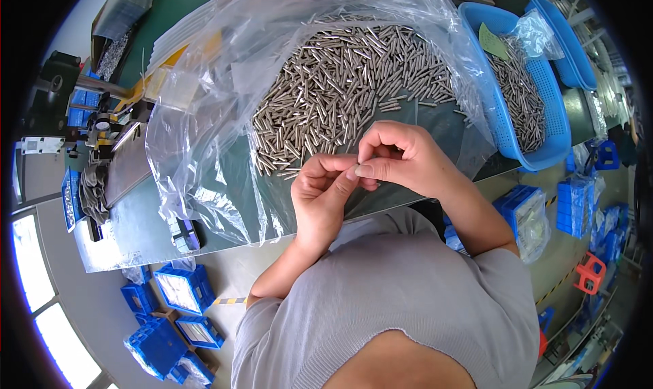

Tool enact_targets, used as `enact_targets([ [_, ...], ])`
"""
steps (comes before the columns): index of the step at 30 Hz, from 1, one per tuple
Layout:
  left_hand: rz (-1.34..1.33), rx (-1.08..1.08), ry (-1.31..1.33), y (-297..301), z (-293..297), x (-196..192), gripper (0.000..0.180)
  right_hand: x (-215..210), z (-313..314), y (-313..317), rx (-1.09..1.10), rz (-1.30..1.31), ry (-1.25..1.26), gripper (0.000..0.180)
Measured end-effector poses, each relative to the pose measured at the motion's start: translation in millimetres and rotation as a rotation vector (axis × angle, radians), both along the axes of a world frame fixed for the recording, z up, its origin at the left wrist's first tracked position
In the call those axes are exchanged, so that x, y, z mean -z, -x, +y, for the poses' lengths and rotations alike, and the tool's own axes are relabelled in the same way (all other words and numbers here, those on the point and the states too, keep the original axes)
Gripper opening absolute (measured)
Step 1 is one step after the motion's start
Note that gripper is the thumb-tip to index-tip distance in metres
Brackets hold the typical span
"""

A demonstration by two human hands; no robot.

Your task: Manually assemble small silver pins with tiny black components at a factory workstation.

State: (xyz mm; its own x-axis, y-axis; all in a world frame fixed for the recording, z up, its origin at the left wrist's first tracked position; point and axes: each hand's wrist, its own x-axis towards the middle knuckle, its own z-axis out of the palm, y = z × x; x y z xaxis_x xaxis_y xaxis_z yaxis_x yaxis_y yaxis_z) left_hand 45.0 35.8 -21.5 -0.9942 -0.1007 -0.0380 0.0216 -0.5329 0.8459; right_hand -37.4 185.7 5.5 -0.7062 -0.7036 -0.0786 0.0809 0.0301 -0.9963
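Observation:
My left hand (320, 197) and my right hand (403, 159) meet at the fingertips above the near edge of a green-topped table (235, 154). Both are closed in a pinch. Whatever sits between the fingertips is too small and too covered to make out. Just beyond them lies a wide heap of small metal pins (333, 83), grey and shiny, spread on a clear plastic sheet (204, 117). A few pins lie loose along the heap's right edge.
At the right stands a blue perforated basket (559, 127) with more metal pins and a green slip (492, 42). Another blue basket (575, 55) is behind it. Machine equipment (102, 127) fills the left. Blue crates (182, 287) and a red stool (590, 273) are on the floor.

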Motion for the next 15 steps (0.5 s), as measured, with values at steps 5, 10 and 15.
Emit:
enact_targets([
  [5, -0.027, -0.013, -0.004, -1, 1, -1, 0.005, -1, 2, -6, 0.056, 0.124, 0.037, 0.008],
  [10, -0.007, -0.053, -0.056, -1, 1, 0, 0.004, 2, 37, 20, 0.299, -0.336, 0.345, 0.009],
  [15, -0.009, -0.056, -0.056, -1, 0, 0, 0.005, 0, 38, 27, 0.162, -0.374, 0.138, 0.007],
])
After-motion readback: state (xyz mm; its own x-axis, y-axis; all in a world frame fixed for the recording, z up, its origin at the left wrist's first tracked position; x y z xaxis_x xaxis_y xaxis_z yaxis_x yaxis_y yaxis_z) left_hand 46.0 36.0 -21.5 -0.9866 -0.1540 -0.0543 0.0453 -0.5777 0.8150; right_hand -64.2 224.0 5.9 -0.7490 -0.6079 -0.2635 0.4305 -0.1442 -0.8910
